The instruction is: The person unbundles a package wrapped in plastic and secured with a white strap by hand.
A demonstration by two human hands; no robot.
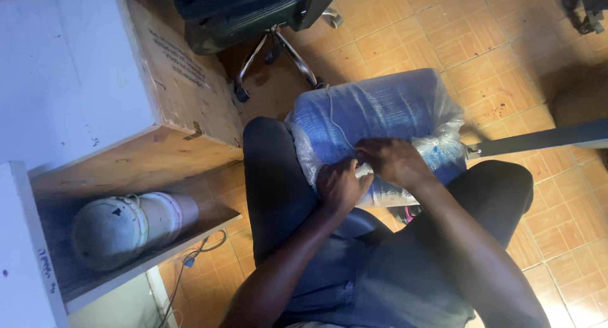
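Here, blue woven sack [373, 113] wrapped in clear plastic on the lap, left hand [341, 185] and right hand [392, 160] fingers pinched on its near edge, wooden cabinet [158, 157] close left, open tiled floor [506, 43] beyond.

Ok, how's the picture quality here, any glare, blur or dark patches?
Head view: dim indoor light, slightly soft all over. The white desk top is washed out. The chair sits in deep shadow. Left hand and right hand on the blue wrapped bundle show clearly; its plastic has a mild sheen.
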